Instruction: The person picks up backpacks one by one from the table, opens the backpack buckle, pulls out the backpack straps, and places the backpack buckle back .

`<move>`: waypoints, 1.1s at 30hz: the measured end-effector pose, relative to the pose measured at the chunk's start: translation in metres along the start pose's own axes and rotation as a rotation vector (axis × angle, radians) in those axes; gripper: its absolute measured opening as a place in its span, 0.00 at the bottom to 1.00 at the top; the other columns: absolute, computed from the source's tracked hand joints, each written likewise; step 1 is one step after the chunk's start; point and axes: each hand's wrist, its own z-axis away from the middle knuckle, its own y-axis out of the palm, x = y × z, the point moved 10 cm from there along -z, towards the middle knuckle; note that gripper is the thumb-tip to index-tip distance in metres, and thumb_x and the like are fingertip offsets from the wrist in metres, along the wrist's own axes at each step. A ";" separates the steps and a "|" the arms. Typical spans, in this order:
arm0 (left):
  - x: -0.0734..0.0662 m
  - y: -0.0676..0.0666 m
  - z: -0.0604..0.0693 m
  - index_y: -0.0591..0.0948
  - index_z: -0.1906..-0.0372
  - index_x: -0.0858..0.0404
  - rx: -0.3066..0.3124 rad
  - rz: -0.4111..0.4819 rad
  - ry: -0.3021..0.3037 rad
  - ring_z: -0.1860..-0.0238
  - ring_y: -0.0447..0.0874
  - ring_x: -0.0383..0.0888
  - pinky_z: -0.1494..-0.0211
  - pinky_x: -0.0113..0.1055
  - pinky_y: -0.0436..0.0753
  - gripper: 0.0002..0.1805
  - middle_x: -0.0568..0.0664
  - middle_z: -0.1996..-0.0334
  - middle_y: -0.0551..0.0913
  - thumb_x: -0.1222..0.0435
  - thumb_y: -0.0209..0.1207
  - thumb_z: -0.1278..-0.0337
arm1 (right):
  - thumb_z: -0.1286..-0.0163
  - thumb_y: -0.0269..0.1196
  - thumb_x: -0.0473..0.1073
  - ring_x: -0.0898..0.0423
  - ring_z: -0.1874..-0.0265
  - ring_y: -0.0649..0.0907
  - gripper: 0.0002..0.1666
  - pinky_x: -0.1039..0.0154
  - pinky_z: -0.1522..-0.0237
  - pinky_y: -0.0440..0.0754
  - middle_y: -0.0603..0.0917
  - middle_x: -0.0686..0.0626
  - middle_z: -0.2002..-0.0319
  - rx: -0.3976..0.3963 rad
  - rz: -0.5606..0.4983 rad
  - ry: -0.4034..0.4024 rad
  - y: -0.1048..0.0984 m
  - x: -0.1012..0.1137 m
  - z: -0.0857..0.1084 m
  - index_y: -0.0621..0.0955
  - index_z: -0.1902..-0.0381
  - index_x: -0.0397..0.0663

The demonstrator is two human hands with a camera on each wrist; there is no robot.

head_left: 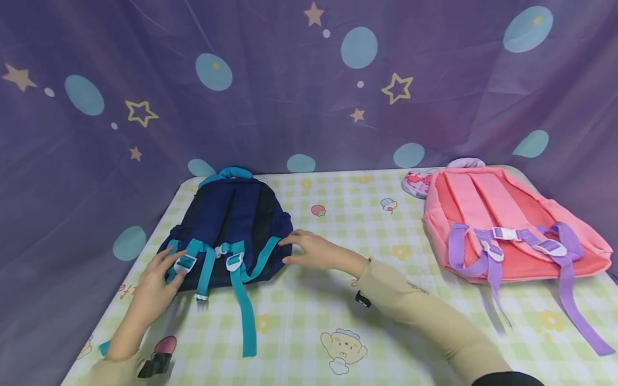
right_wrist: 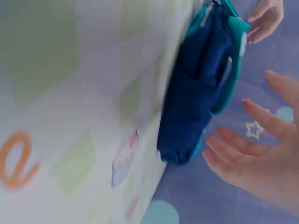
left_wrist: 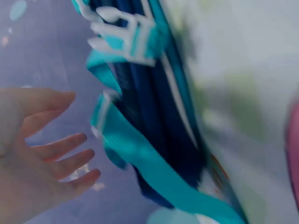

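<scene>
Clearly, both hands are loosely spread over the near part of the navy backpack (head_left: 241, 214), which lies at the left of the desk (head_left: 357, 236), straps up; the left hand (head_left: 156, 281) has its fingers parted and gently bent, and the left wrist view shows them just beside the teal straps (head_left: 248, 316), a gap between; the right hand (head_left: 314, 251) reaches in from the right, its fingers relaxed and slightly fanned, near the bag's side but apart from it in the right wrist view; the teal webbing and its white buckles (head_left: 235, 261) lie across the near half of the bag, in the way of its back panel, and one long loose end trails onto the desk.

Well apart on the right lies a pink backpack (head_left: 475, 206) with purple straps (head_left: 572, 300) dangling toward the near side; a patterned pink item (head_left: 417, 184) sits just beside its far left corner; a purple curtain (head_left: 289, 96) with stars hangs behind the desk.
</scene>
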 end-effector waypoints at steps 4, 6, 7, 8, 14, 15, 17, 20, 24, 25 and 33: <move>-0.026 0.004 -0.005 0.75 0.46 0.73 -0.004 0.013 0.057 0.41 0.60 0.75 0.49 0.68 0.65 0.21 0.74 0.40 0.65 0.78 0.60 0.48 | 0.31 0.59 0.45 0.47 0.40 0.73 0.24 0.54 0.38 0.68 0.75 0.41 0.43 -0.039 0.004 -0.030 -0.017 -0.002 0.017 0.75 0.41 0.40; -0.041 0.007 -0.007 0.76 0.47 0.73 -0.012 0.023 0.107 0.42 0.62 0.73 0.49 0.68 0.65 0.21 0.73 0.41 0.67 0.78 0.61 0.50 | 0.31 0.58 0.45 0.46 0.40 0.73 0.24 0.53 0.38 0.69 0.75 0.41 0.43 -0.050 0.009 -0.031 -0.025 -0.003 0.026 0.75 0.41 0.40; -0.048 0.009 -0.008 0.77 0.48 0.72 -0.017 0.033 0.135 0.42 0.63 0.73 0.49 0.68 0.65 0.21 0.72 0.42 0.68 0.78 0.62 0.50 | 0.30 0.58 0.45 0.46 0.40 0.73 0.24 0.53 0.38 0.69 0.75 0.41 0.42 -0.051 0.004 -0.026 -0.028 -0.004 0.031 0.75 0.40 0.40; -0.054 0.011 -0.010 0.77 0.48 0.72 -0.018 0.043 0.160 0.42 0.63 0.72 0.49 0.69 0.64 0.21 0.72 0.42 0.69 0.78 0.62 0.51 | 0.30 0.58 0.45 0.46 0.40 0.73 0.24 0.52 0.38 0.69 0.74 0.41 0.42 -0.053 0.000 -0.019 -0.032 -0.005 0.036 0.75 0.40 0.40; -0.093 0.024 -0.020 0.79 0.49 0.71 -0.008 0.101 0.264 0.43 0.67 0.67 0.48 0.65 0.67 0.20 0.69 0.43 0.71 0.77 0.62 0.50 | 0.31 0.58 0.45 0.45 0.40 0.73 0.24 0.50 0.39 0.69 0.74 0.40 0.41 -0.100 -0.007 -0.007 -0.054 -0.010 0.068 0.75 0.40 0.41; -0.100 0.026 -0.022 0.79 0.49 0.71 -0.006 0.111 0.284 0.43 0.67 0.67 0.48 0.65 0.68 0.20 0.68 0.43 0.71 0.77 0.63 0.50 | 0.31 0.59 0.45 0.45 0.40 0.73 0.24 0.50 0.39 0.69 0.74 0.41 0.41 -0.115 -0.005 -0.006 -0.058 -0.011 0.074 0.75 0.40 0.41; -0.114 0.031 -0.027 0.79 0.49 0.70 0.005 0.129 0.317 0.42 0.67 0.66 0.47 0.64 0.68 0.19 0.68 0.42 0.72 0.76 0.63 0.50 | 0.32 0.59 0.44 0.45 0.40 0.73 0.23 0.50 0.39 0.69 0.75 0.41 0.42 -0.149 -0.001 -0.004 -0.067 -0.013 0.085 0.76 0.41 0.42; -0.133 0.042 -0.034 0.79 0.48 0.69 0.043 0.157 0.349 0.40 0.66 0.65 0.43 0.65 0.65 0.20 0.67 0.42 0.72 0.74 0.64 0.49 | 0.33 0.61 0.43 0.46 0.40 0.74 0.22 0.49 0.39 0.69 0.77 0.43 0.43 -0.210 0.018 0.008 -0.081 -0.019 0.101 0.77 0.43 0.43; -0.158 0.059 -0.043 0.78 0.47 0.69 0.100 0.171 0.396 0.39 0.66 0.64 0.40 0.64 0.62 0.21 0.65 0.41 0.71 0.71 0.65 0.49 | 0.34 0.61 0.42 0.44 0.41 0.74 0.20 0.47 0.40 0.70 0.78 0.42 0.45 -0.286 0.048 0.032 -0.098 -0.031 0.120 0.78 0.45 0.42; -0.164 0.062 -0.044 0.79 0.47 0.68 0.110 0.171 0.411 0.39 0.66 0.63 0.40 0.64 0.62 0.21 0.65 0.41 0.71 0.71 0.65 0.49 | 0.34 0.61 0.42 0.43 0.41 0.74 0.20 0.47 0.40 0.69 0.78 0.42 0.45 -0.303 0.057 0.040 -0.102 -0.035 0.125 0.78 0.45 0.42; -0.216 0.084 -0.057 0.78 0.46 0.67 0.155 0.145 0.546 0.40 0.69 0.59 0.40 0.58 0.67 0.21 0.63 0.42 0.73 0.66 0.63 0.45 | 0.33 0.61 0.40 0.40 0.41 0.72 0.21 0.42 0.42 0.67 0.77 0.38 0.44 -0.381 0.058 0.136 -0.134 -0.058 0.170 0.77 0.44 0.38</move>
